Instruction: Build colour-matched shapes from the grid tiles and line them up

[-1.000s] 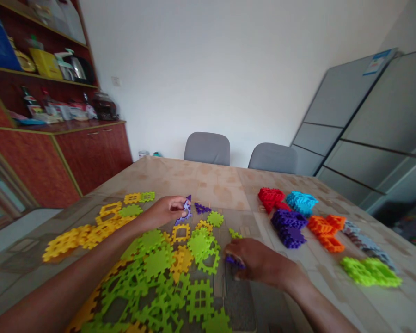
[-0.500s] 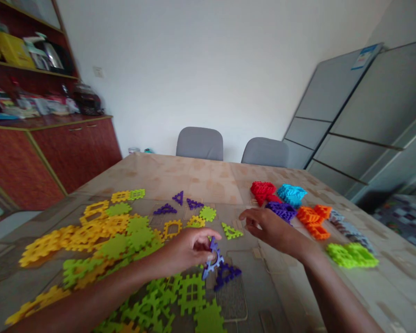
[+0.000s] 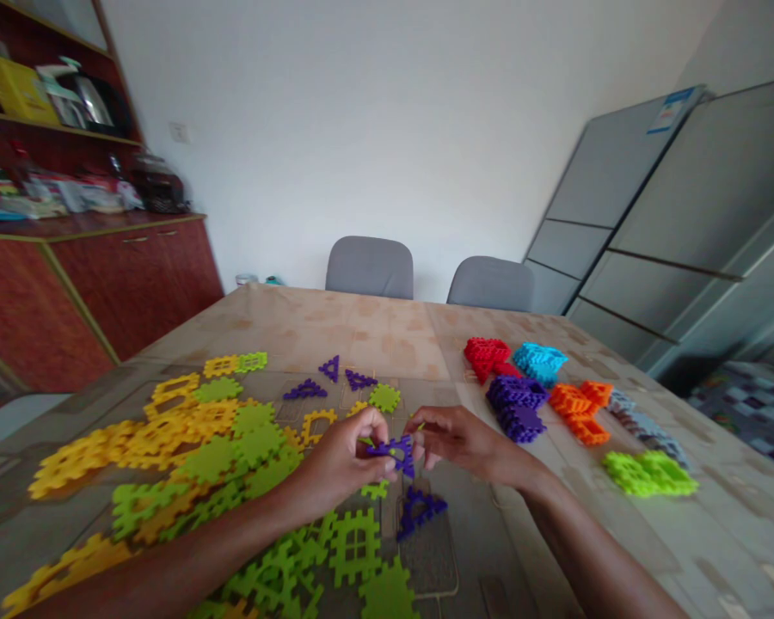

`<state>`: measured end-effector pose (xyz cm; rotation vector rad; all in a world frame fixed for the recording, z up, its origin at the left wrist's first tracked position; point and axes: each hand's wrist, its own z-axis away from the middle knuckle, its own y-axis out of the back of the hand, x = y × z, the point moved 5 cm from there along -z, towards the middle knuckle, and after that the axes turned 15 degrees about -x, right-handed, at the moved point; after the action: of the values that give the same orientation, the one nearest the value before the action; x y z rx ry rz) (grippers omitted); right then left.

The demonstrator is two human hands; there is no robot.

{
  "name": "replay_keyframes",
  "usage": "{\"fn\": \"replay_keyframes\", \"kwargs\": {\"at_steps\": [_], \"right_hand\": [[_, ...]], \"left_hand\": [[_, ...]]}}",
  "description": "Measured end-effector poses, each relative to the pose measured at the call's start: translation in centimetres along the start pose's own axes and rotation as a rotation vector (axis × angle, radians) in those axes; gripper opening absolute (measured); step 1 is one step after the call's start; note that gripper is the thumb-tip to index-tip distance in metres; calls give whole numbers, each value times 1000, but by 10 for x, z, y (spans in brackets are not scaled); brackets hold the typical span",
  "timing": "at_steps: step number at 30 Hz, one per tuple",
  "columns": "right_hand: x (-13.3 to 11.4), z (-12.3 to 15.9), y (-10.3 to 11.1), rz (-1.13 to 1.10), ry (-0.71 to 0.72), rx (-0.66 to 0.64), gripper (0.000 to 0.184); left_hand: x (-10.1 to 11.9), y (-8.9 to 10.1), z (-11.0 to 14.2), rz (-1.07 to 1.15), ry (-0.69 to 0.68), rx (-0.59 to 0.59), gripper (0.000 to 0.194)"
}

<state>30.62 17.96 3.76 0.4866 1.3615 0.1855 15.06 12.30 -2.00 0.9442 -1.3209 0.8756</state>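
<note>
My left hand (image 3: 354, 451) pinches a purple triangular interlocking block (image 3: 403, 456) between thumb and fingers, above the table. From the other side my right hand (image 3: 455, 438) meets it, its bent fingers closed at the block's right edge; the fingertips are partly hidden. A second purple triangular block (image 3: 420, 509) lies flat just below the hands. Three more purple triangles, among them one purple triangle (image 3: 305, 389), lie beyond my left hand. A green square block with a window (image 3: 356, 546) and a solid green block (image 3: 389, 591) lie nearest me.
Yellow blocks (image 3: 83, 456) and green blocks (image 3: 258, 434) spread over the table's left. On the right stand stacks of red (image 3: 487, 357), blue (image 3: 540, 363), purple (image 3: 517, 406), orange (image 3: 580, 411), grey (image 3: 648, 430) and lime blocks (image 3: 650, 473). Two grey chairs (image 3: 370, 266) stand behind the table.
My right hand has moved left and down to the purple triangular block. My left hand has raised and turned that block. A green triangle on the table is now mostly hidden behind my right hand.
</note>
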Motion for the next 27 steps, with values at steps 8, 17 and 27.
{"fn": "replay_keyframes", "kwargs": {"at_steps": [8,17,27], "right_hand": [[14,-12,-6,-286,40,66,40],[14,12,0,74,-115,-282,24],[24,4,-10,216,-258,-295,26]], "left_hand": [[0,-5,2,-45,30,-45,48],[33,53,8,-454,27,-57,34],[25,135,13,-725,120,173,49]]}}
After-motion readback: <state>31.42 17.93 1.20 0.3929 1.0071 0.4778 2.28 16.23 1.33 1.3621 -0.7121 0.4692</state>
